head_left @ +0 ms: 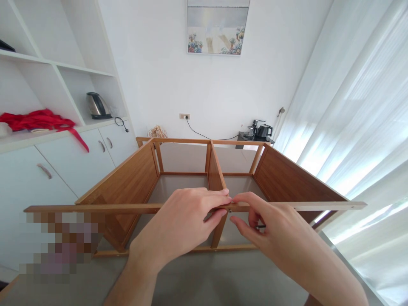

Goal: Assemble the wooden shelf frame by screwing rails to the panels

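Observation:
A wooden frame with brown panels [127, 182] stands before me, a long rail [121, 208] running across its near top. My left hand [191, 221] pinches this rail near its middle, fingers on top and thumb beneath. Just right of it is my right hand [264, 221], its index fingertip touching the rail and its thumb apart below. A thin dark rod [260, 226] pokes out of its curled fingers; its full shape is hidden. Between the hands, a small metal fitting [230, 211] shows at the joint of the rail and the middle divider [216, 170].
White cabinets [70, 170] line the left side, with a kettle [98, 106] and red cloth [41, 121] on the shelves. White curtains [366, 106] hang at right. Behind the frame, a coffee maker [254, 129] stands near the wall. A blurred patch covers the lower left.

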`<state>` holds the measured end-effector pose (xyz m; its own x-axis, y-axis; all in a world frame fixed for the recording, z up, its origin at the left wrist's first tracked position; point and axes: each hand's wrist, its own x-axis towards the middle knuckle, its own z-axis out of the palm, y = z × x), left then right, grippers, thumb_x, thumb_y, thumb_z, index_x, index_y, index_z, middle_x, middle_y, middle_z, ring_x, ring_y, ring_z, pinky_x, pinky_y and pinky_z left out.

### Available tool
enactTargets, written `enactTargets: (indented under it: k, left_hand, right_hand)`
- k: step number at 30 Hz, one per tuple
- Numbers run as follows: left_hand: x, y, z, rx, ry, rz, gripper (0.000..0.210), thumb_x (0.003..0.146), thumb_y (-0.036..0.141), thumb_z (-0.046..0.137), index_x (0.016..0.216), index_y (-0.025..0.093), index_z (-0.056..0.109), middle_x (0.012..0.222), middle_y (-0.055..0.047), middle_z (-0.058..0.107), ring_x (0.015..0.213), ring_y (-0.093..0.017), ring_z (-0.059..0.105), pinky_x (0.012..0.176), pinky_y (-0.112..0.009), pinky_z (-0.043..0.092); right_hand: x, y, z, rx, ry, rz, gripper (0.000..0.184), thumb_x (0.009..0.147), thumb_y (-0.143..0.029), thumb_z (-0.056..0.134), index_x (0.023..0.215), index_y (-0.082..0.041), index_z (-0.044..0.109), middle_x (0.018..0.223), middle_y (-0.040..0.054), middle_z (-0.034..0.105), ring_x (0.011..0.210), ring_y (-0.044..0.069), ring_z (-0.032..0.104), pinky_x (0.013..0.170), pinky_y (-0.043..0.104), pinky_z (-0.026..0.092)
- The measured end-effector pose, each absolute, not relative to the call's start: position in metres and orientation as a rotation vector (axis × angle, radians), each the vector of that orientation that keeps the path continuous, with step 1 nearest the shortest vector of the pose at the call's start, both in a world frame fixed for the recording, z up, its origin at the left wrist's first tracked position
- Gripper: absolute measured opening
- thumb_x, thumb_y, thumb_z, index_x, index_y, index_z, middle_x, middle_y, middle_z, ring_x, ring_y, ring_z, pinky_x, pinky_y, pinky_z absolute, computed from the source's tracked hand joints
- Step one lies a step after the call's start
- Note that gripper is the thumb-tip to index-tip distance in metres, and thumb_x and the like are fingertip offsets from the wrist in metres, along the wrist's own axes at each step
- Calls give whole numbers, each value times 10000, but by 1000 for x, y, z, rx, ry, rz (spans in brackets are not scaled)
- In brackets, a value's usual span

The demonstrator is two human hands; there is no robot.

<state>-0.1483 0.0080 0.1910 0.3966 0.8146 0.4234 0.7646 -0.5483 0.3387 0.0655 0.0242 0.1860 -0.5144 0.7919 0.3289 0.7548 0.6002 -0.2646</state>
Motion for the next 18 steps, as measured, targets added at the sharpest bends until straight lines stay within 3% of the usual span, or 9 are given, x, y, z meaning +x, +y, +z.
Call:
enactTargets:
  k: [3, 9, 12, 18]
  left_hand:
    - [-147, 8, 190, 2568, 1468, 871, 306, 948, 242, 555, 1206, 354, 675, 1297, 83, 662, 1121, -181, 666, 978, -319, 534]
    - [-145, 8, 188, 2604, 1484, 884, 309, 934, 242, 566, 1217, 316, 662, 1266, 74, 677, 1102, -162, 663, 1011, -309, 516]
    - [-145, 9, 189, 2612, 1477, 892, 295, 925, 233, 574, 1198, 299, 665, 1228, 59, 689, 1093, -157, 656, 999, -304, 519]
    - [-144, 10, 190, 2583, 1471, 881, 276, 917, 220, 573, 1167, 293, 663, 1190, 52, 690, 1040, -156, 655, 958, -301, 525]
  right_hand:
    - [67, 19, 190, -1248, -2394, 141, 183, 929, -358, 593, 1096, -296, 552, 592, -90, 498, 484, 103, 488, 454, 224, 306]
    - [74, 11, 198, -1230, -2384, 114, 111, 963, -351, 531, 924, -254, 568, 697, -47, 525, 537, 89, 488, 472, 209, 368]
    - [77, 5, 199, -1160, -2413, 128, 100, 963, -277, 518, 1028, -261, 592, 832, -17, 558, 602, 83, 542, 504, 192, 428]
    - [81, -6, 198, -1026, -2375, 57, 333, 976, -318, 506, 1306, -283, 536, 926, 18, 563, 649, 102, 582, 578, 210, 531]
